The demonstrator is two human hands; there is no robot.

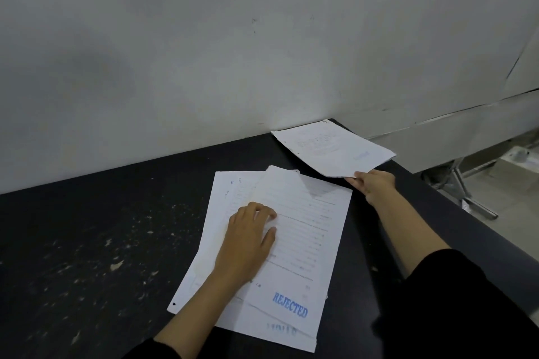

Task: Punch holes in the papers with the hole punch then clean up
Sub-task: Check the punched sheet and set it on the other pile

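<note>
Head view: left hand (248,237) presses perhaps three papers (303,230); right hand (374,183) pinches one sheet (329,148).

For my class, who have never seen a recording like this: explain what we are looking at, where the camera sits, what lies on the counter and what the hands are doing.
There is no machine here, only a person's two bare hands. The single picture comes from a camera worn on the head, looking forward and down. A dark counter runs along a pale wall. On it lies a loose stack of papers; the top sheet carries a blue REJECTED stamp. The left hand rests on that stack. The right hand pinches the near edge of a separate sheet by the wall. No hole punch is in view.
</note>
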